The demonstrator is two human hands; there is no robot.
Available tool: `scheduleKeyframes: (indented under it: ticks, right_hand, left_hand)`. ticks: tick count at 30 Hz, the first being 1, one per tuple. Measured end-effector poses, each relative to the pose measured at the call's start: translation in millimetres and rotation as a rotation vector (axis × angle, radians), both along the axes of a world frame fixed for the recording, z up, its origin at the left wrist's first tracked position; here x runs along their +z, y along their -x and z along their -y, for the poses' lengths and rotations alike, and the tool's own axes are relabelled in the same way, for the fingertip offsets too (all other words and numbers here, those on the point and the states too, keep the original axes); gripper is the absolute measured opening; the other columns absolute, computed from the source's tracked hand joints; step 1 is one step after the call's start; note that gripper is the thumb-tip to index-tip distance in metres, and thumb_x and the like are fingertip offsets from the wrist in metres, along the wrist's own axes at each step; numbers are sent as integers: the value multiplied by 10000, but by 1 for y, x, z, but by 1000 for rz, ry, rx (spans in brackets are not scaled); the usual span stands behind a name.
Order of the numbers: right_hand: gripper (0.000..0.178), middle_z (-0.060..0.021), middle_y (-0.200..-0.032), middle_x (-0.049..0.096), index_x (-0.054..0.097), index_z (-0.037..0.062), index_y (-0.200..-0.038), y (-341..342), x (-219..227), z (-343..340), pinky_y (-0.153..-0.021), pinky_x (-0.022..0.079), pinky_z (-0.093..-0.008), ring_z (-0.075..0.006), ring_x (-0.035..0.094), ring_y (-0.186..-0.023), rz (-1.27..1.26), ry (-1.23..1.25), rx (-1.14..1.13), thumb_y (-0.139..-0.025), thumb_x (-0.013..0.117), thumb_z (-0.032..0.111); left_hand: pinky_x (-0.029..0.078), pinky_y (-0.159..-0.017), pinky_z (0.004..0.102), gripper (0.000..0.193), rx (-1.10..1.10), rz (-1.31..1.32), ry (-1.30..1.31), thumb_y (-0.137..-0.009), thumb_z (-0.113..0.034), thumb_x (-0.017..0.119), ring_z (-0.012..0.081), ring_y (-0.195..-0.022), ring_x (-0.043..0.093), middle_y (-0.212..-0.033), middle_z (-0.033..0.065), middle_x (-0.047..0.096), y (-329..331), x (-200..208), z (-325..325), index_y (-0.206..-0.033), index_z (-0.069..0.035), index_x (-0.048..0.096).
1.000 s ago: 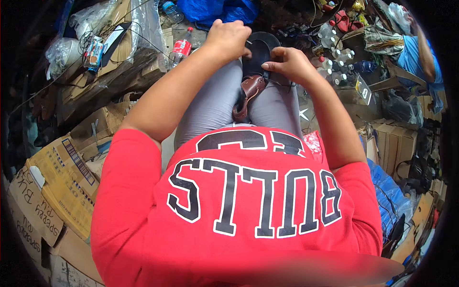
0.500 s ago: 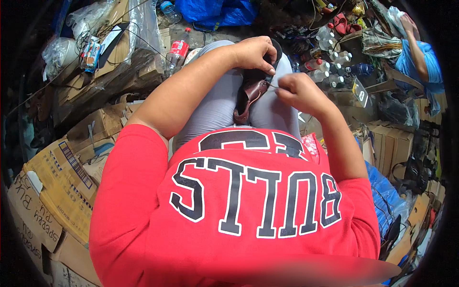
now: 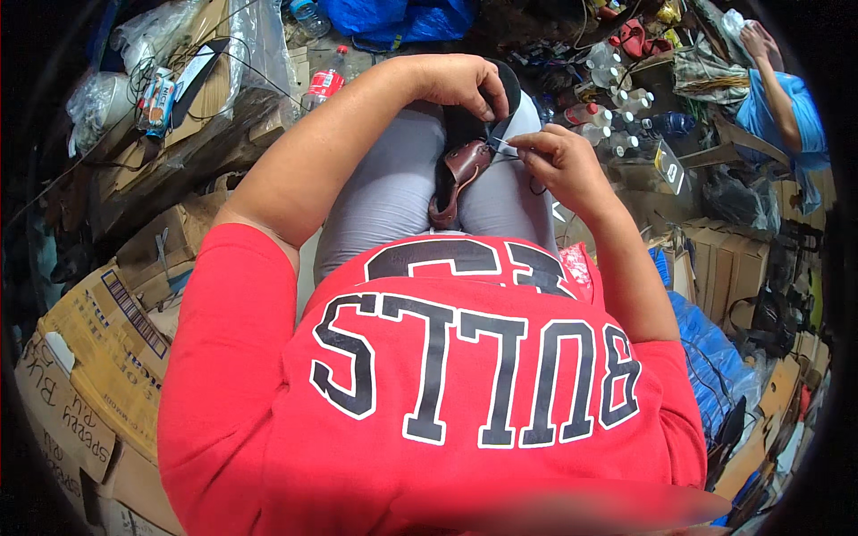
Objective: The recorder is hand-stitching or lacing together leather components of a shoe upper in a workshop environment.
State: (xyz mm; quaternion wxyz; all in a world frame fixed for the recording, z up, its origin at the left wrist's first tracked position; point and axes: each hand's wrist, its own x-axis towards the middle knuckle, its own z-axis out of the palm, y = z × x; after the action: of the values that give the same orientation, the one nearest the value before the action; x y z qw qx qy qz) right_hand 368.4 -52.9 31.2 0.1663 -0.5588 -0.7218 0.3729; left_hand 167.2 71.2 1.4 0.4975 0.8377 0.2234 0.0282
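Note:
A brown leather shoe (image 3: 465, 170) lies lengthwise between my thighs, with its dark far part (image 3: 508, 89) toward my knees. My left hand (image 3: 466, 87) is closed on that far part, thumb and fingertips pressing its edge. To the right of the shoe, my right hand (image 3: 561, 165) pinches a thin needle-like tool (image 3: 508, 144). The tool's tip points at the shoe's upper, near the opening; whether it pierces the leather I cannot tell. A dark thin loop, perhaps thread, hangs below the right fingers.
A red-capped bottle (image 3: 325, 80) stands beyond my left knee. Several plastic bottles (image 3: 617, 112) gather to the right. Cardboard (image 3: 112, 313) is piled at left, and blue plastic (image 3: 702, 348) lies at right. Another person in blue (image 3: 786, 107) sits at the far right.
My right hand has turned and opened out slightly, so the thin tool between its fingers now shows. My left hand has shifted a little up and left, still on the shoe.

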Motion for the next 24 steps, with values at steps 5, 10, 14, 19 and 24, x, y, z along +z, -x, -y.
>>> scheduleKeyframes:
  ticks: [5,10,14,19,24]
  right_hand:
    - [194,-135,-772,593,697,69,-956,7,4,1,-614,502,-337,-252,616,-635,84,-47,-3,-797,591,102]
    - [163,-167,-790,628,704,90,-903,17,-4,5,-669,498,-390,-330,616,-707,176,-283,13,-771,613,118]
    - [175,-147,-804,620,702,86,-912,10,-15,4,-640,497,-367,-294,624,-692,218,-365,55,-752,632,74]
    - [167,-31,-811,527,703,87,-940,-8,-31,-9,-657,451,-258,-136,546,-776,-206,69,-78,-796,645,28]
    - [138,-30,-795,542,701,90,-929,-5,-36,-15,-673,443,-255,-135,539,-776,-226,28,-13,-799,664,61]
  left_hand:
    - [411,-832,287,240,-27,-7,-9,-739,-111,696,189,-880,520,-854,50,549,0,3,0,-978,-95,714]
    - [408,-826,282,242,-27,-17,-13,-739,-116,699,187,-880,511,-858,44,536,1,0,0,-981,-100,714]
    - [391,-849,284,287,-23,3,-82,-704,-118,734,199,-936,488,-911,38,490,4,0,2,-990,-133,711]
    - [380,-860,292,333,-17,12,-117,-662,-113,765,209,-956,473,-932,38,463,4,-2,3,-988,-154,710]
    - [394,-839,298,328,-10,36,-158,-635,-105,770,215,-941,474,-921,46,464,0,-6,2,-956,-146,715]
